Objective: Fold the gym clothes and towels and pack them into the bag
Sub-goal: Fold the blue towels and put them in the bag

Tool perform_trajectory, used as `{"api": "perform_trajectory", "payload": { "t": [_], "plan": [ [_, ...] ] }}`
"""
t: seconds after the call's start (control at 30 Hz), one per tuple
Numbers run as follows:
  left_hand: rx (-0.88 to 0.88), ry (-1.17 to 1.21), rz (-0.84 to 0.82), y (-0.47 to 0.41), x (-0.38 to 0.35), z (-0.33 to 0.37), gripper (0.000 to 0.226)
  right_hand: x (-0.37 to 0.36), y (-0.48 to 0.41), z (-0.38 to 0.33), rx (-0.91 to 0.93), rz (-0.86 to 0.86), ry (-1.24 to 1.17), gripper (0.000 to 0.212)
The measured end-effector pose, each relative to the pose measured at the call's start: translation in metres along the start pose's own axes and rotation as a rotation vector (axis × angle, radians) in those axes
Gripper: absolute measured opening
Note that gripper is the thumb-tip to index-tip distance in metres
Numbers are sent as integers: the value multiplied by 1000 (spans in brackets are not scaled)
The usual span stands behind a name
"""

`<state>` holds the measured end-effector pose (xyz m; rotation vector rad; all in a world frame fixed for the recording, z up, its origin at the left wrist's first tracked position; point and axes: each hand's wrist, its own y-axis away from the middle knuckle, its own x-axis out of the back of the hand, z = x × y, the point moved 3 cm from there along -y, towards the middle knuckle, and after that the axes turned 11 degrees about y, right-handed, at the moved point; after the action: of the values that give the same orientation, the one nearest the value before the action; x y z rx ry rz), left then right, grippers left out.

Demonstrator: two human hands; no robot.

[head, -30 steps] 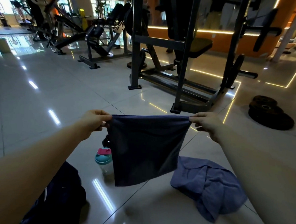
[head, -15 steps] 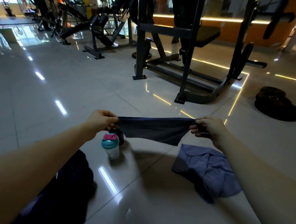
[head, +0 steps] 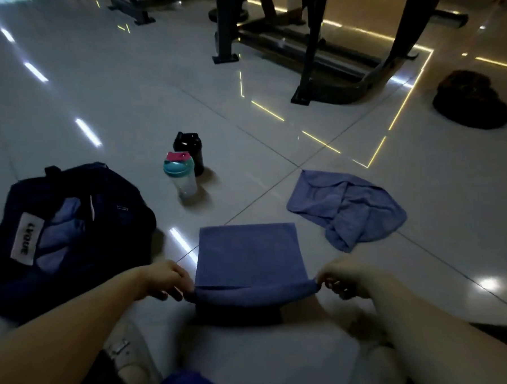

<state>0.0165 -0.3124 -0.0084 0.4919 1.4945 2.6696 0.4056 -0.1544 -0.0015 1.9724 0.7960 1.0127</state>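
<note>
The fingers (head: pixel 178 288) of the left hand (head: pixel 163 280) are clamped on the near left corner of a blue towel (head: pixel 246 254). The fingers (head: pixel 329 280) of the right hand (head: pixel 343 278) pinch its near right corner. Between the two hands the near edge is lifted and rolls slightly over. The rest of the towel lies flat and square on the floor (head: pixel 124 96), straight ahead of the person.

Just right of it and a little farther off, a second towel (head: pixel 347 207) of the same blue lies crumpled on the tiles, not touching the first. To the left sits a dark bag (head: pixel 121 216), open at the top, with blue cloth inside and a white label on its side. Beyond the flat towel stands a clear bottle (head: pixel 182 181) with a teal lid and a pink cap. A black bottle (head: pixel 190 149) stands close behind it.

Farther out, the dark feet of a gym machine (head: pixel 312 56) stand on the glossy floor. A stack of weight plates (head: pixel 470 101) lies at the far right. Near the lower left edge a pale shoe (head: pixel 128 351) shows under the left forearm.
</note>
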Motion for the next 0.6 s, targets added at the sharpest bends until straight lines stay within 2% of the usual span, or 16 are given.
{"api": "perform_trajectory", "payload": {
  "t": [0.1, 0.17, 0.23, 0.43, 0.6],
  "plan": [
    [108, -52, -79, 1, -10, -11, 7, -4, 2, 9, -111, -169, 122, 12],
    [116, -54, -66, -2, -9, -10, 5, -4, 1, 10, -133, -208, 126, 12],
    [93, -25, -17, -5, -3, -6, 6, -2, -5, 7, -109, -144, 75, 12],
    [-57, 147, 197, -25, 11, 12, 14, 10, -32, -19, 78, 224, -103, 9],
    [-184, 283, 382, -48, 23, 25, 14, 14, -64, -48, 250, 326, -150, 7]
  ]
}}
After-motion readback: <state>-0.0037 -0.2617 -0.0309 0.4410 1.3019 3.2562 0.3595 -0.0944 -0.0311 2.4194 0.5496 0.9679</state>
